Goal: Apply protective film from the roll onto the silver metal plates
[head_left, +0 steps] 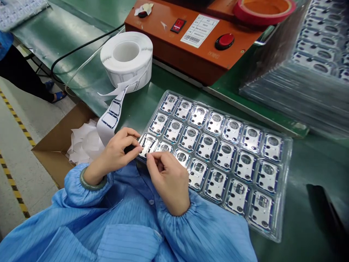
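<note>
A clear plastic tray (287, 171) lies on the bench, filled with rows of small silver plates with dark blue rims, each with a round window and dark holes. At its near left corner, my left hand (116, 151) has thumb and fingertips drawn together beside the corner plate (148, 142). My right hand (170, 178) pinches thumb against forefinger just over that plate's lower edge. Whatever sits between either pair of fingertips is too small or hidden to make out. Behind my left hand, a strip of blue-rimmed stickers (110, 114) hangs from a white roll (127, 60).
An orange machine (180, 40) with red switches stands behind the tray, red tape (264, 11) on top. Stacked filled trays (294, 83) rise at right. A cardboard box (54, 153) holding scrap paper (85, 142) sits below the bench's left edge. Another person's legs (24, 76) show far left.
</note>
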Motion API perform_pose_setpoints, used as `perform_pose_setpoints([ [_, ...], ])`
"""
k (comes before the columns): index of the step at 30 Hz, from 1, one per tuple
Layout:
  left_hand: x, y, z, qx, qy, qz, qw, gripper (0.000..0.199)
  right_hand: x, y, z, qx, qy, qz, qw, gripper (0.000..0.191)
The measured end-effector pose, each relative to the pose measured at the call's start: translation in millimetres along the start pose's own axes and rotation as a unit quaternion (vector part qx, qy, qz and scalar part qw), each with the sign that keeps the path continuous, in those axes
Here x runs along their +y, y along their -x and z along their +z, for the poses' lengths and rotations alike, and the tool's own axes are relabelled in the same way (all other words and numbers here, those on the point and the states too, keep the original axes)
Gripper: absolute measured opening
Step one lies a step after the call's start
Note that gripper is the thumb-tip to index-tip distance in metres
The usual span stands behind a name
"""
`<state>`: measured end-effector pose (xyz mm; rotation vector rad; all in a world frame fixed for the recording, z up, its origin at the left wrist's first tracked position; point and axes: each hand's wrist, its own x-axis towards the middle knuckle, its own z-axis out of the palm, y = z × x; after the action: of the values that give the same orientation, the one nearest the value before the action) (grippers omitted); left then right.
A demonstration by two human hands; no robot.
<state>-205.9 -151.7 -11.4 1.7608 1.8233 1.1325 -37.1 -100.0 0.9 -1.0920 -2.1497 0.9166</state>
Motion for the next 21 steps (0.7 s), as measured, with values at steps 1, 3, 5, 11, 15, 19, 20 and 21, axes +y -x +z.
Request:
perform_pose_setpoints([
  [1,0.3,-0.1,0.0,0.000,-0.001,-0.001,1.000,0.003,0.0,0.2,0.2,0.001,0.001,0.000,1.000,0.018],
  [3,0.9,-0.4,0.0,0.001,-0.004,-0.003,1.000,0.003,0.0,0.4,0.3,0.001,0.004,0.001,1.000,0.017],
  [5,1.5,-0.7,0.1,0.002,-0.006,-0.003,1.000,0.004,-0.2,0.4,0.4,0.002,0.007,0.001,1.000,0.017],
  [11,2.0,-1.0,0.1,0.001,-0.013,0.004,1.000,0.005,-0.8,0.3,0.8,0.002,0.012,0.003,1.000,0.018],
  [15,1.5,-1.0,0.1,-0.002,-0.021,0.010,1.000,0.005,0.1,0.7,1.8,0.015,0.014,-0.004,1.000,0.019],
  [19,0.8,-0.9,0.6,0.000,-0.023,0.017,1.000,0.004,0.9,0.6,2.4,0.017,0.022,-0.004,1.000,0.019],
  [20,0.7,-0.8,0.8,0.001,-0.024,0.018,1.000,0.004,0.9,0.5,2.3,0.017,0.024,-0.005,1.000,0.019],
  [21,0.5,-0.7,1.1,0.002,-0.024,0.018,1.000,0.004,0.9,0.5,2.2,0.018,0.026,-0.006,0.999,0.019],
])
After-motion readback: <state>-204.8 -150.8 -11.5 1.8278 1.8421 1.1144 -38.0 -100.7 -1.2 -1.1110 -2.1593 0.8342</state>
